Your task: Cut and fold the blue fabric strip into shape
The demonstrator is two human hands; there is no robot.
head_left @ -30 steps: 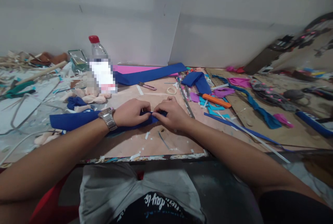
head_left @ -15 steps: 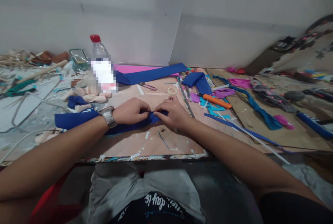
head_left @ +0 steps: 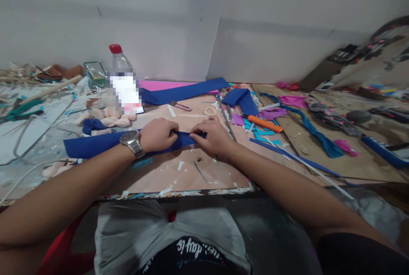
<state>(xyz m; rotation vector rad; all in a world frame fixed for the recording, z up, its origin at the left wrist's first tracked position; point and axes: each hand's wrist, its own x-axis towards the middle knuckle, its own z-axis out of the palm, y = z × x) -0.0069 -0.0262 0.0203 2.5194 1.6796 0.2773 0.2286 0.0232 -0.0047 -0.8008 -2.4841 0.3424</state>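
Observation:
A long blue strip, which looks like crepe paper or cloth, lies along the front of the wooden table. My left hand, with a metal watch on its wrist, is closed on the strip's middle. At the strip's right end my right hand pinches the edge between thumb and fingers. A short stretch of blue shows between the two hands; the rest of that end is hidden under my right fingers. Another blue strip rests on a pink sheet behind them.
Beyond my hands are a lit phone, a red-capped bottle, a small pink cutter and a tape roll. An orange cutter lies among coloured scraps at right. Green-handled pliers lie at left.
My left hand has slid a little left along the strip, widening the gap between my hands. More of the blue strip shows between them, and it lies flatter. My right hand stays nearly in place.

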